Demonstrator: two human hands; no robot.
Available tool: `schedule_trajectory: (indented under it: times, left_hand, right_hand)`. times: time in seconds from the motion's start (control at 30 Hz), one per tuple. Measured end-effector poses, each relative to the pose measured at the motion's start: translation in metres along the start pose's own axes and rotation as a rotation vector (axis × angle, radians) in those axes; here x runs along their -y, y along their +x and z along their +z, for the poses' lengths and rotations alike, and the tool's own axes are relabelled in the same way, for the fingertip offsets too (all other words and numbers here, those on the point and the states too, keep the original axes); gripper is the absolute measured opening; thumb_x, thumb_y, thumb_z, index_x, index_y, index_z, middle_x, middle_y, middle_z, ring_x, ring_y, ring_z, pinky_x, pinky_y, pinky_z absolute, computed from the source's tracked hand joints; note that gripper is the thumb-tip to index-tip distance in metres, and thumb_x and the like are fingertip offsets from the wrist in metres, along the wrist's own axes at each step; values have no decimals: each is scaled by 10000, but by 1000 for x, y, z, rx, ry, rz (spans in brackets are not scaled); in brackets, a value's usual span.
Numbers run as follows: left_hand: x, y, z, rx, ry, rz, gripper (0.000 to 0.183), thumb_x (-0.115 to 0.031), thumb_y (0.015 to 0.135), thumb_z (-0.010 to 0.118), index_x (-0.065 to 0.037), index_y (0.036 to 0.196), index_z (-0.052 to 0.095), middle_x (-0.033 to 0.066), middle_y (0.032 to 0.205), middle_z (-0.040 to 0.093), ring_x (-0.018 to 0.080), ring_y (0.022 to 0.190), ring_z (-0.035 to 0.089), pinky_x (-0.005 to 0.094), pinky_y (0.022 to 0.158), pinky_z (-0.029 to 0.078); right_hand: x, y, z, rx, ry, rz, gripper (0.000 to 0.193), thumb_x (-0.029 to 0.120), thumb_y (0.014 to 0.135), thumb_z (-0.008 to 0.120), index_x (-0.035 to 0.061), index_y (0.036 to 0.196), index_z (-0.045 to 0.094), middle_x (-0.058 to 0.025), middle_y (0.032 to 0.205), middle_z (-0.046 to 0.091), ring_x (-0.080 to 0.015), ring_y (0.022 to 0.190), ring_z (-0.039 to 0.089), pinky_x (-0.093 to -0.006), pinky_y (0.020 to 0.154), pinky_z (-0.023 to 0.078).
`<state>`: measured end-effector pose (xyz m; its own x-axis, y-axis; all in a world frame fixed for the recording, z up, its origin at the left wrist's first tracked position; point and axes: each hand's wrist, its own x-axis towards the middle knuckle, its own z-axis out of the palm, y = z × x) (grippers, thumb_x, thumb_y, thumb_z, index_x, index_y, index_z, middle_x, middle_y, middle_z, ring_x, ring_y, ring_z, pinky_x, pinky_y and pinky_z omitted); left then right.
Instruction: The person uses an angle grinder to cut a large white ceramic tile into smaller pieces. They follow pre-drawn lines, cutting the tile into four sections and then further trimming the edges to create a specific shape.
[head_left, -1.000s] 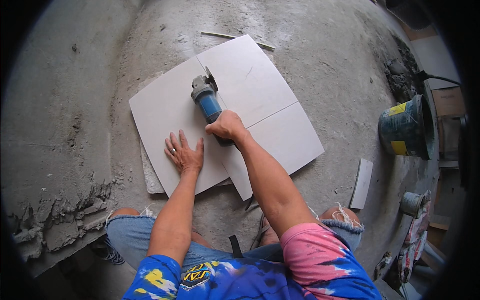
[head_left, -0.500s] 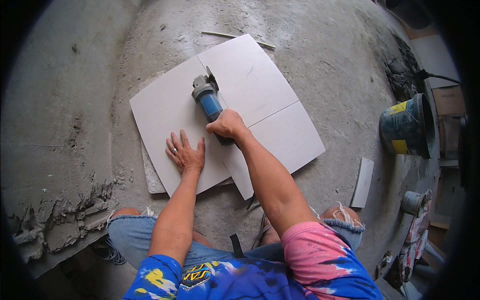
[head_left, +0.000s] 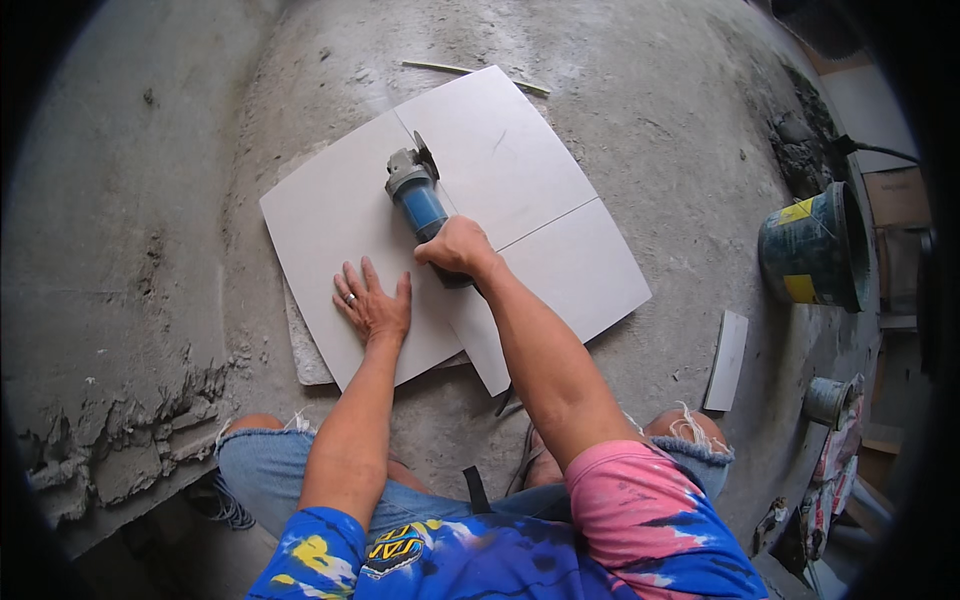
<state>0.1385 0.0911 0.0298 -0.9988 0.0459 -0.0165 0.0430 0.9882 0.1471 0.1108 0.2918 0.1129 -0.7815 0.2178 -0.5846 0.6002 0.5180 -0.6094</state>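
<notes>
A large pale tile (head_left: pixel 325 215) lies flat on the floor in front of me, with lines running lengthwise and across it. My right hand (head_left: pixel 458 246) is wrapped round the rear body of a blue and grey angle grinder (head_left: pixel 422 205). The grinder's disc (head_left: pixel 426 155) stands on edge at the lengthwise line, toward the tile's far end. Whether the disc is spinning I cannot tell. Left of the grinder, my left hand (head_left: pixel 376 304) presses flat on the tile, fingers spread, a ring on one finger. Under the tile, a rough slab (head_left: pixel 306 345) shows at the left edge.
A dark bucket with yellow patches (head_left: pixel 812 248) sits on the right, with a smaller can (head_left: pixel 828 402) nearer me. A narrow tile strip (head_left: pixel 726 362) lies by my right knee. Beyond the tile is a thin strip (head_left: pixel 470 76). Broken mortar (head_left: pixel 120 430) edges the left side.
Very little differs. The grinder and my right hand have shifted very slightly, while my left hand stays in place on the tile.
</notes>
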Motion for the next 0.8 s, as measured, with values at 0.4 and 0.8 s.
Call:
schedule_trajectory:
  times: [0.4, 0.8]
  left_hand:
    - [1, 0, 2, -11, 9, 1, 878, -653, 899, 554, -132, 1573, 339, 198, 1634, 223, 410, 1528, 120, 576, 1230, 65]
    - [-19, 27, 10, -170, -318, -23, 687, -576, 879, 656, -53, 1323, 624, 219, 1448, 516, 367, 1378, 436, 517, 1137, 335]
  right_hand:
    - [-5, -3, 4, -9, -5, 3, 553, 337, 606, 809, -66, 979, 744, -259, 1022, 732, -352, 973, 728, -387, 872, 576]
    - [-9, -9, 6, -12, 14, -11, 562, 356, 611, 801, -69, 974, 740, -264, 1015, 729, -351, 970, 726, -391, 867, 574]
